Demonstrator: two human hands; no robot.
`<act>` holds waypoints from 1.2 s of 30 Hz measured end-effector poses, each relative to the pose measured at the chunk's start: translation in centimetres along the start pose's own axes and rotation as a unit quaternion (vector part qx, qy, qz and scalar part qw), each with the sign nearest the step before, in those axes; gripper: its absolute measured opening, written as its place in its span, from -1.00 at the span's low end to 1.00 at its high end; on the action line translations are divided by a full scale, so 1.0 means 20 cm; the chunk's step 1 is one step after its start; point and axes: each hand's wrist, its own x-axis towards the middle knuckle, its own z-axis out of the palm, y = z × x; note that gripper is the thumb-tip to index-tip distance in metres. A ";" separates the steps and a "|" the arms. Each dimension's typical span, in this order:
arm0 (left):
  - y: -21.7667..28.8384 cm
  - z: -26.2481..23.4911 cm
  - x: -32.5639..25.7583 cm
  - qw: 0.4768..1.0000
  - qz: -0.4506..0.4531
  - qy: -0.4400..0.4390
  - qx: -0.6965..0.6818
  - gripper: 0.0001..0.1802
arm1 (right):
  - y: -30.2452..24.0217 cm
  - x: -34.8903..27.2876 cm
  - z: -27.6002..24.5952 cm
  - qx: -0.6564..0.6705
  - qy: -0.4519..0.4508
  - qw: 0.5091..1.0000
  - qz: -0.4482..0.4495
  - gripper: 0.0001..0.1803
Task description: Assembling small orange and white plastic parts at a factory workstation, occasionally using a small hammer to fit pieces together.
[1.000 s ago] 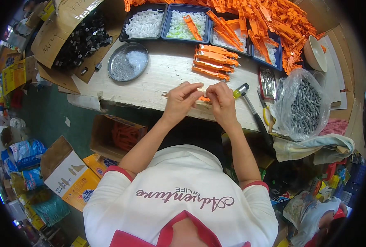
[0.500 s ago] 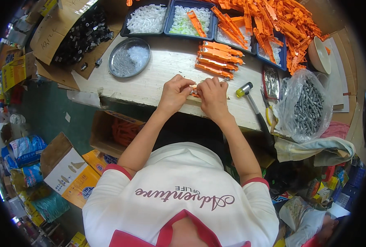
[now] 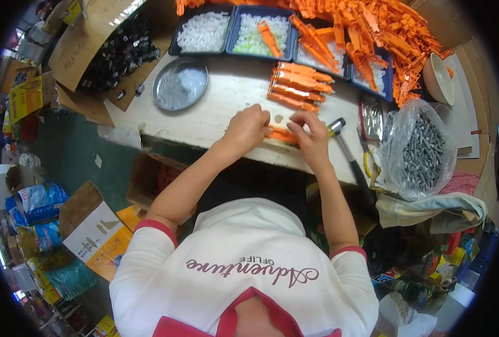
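Note:
A slim orange plastic part [image 3: 283, 135] lies near the front edge of the white worktable [image 3: 227, 84]. My left hand [image 3: 246, 128] is closed at its left end, with the fingertips partly hidden. My right hand [image 3: 312, 135] is over the part's right end, thumb and forefinger curved and apart, with nothing visible between them. A small greyish spot [image 3: 279, 118] shows on the table between my hands. Just beyond, several similar orange parts [image 3: 299, 87] lie side by side in a row. A hammer [image 3: 348, 151] with a yellowish face rests to the right of my right hand.
Dark trays [image 3: 230, 42] of small white pieces line the back, below a heap of orange parts [image 3: 384, 33]. A round metal dish [image 3: 162, 92] sits left, near a carton of black pieces [image 3: 106, 62]. At right are a bag of screws [image 3: 423, 151], a bowl [image 3: 439, 78] and yellow-handled pliers [image 3: 367, 160].
My hands have moved apart, the right one rightward off the middle of the orange part, so more of it shows. My left hand has closed more tightly. The whole view has shifted slightly.

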 end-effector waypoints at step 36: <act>0.25 -0.15 0.42 0.822 0.021 -0.096 -0.561 -0.88 | -0.04 -0.09 -0.37 0.357 0.121 0.878 0.294 -0.87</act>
